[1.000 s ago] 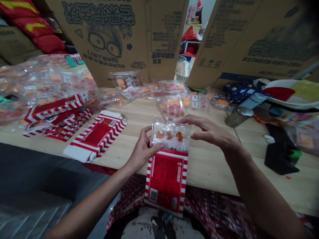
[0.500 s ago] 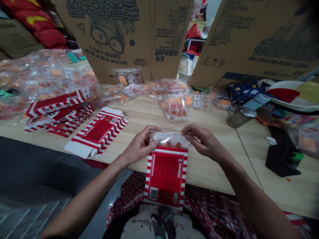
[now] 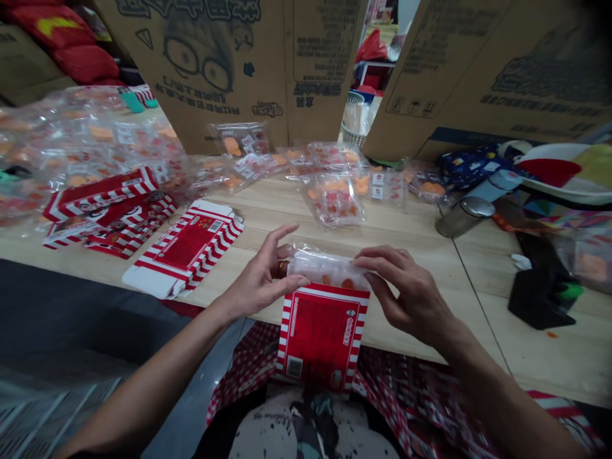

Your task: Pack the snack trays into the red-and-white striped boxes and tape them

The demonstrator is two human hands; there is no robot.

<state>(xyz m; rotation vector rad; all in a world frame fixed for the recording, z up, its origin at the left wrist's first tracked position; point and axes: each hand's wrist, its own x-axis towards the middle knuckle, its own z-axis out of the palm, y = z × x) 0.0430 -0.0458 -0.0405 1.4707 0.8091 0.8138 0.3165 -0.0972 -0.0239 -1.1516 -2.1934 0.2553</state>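
A red box with red-and-white striped edges (image 3: pixel 321 338) stands in front of my body at the table edge, its open end toward the table. Out of that end sticks a clear plastic bag (image 3: pixel 318 264) with orange pieces inside; the rest of it is hidden in the box. My left hand (image 3: pixel 265 274) holds the bag's left side, thumb in front near the box rim and index finger lifted. At the bag's upper right corner, my right hand (image 3: pixel 404 290) grips the plastic between fingers and thumb.
Flat striped cartons (image 3: pixel 189 245) and a striped box stack (image 3: pixel 109 210) lie at left by a heap of filled bags (image 3: pixel 95 143). More bags (image 3: pixel 335 197) lie ahead below cardboard boxes (image 3: pixel 229 76). A metal-capped bottle (image 3: pixel 463 218) and black tape dispenser (image 3: pixel 538 296) stand right.
My left index finger has lifted and straightened away from the bag. My right hand has shifted slightly right and down, and the bag's top edge has folded down a little.
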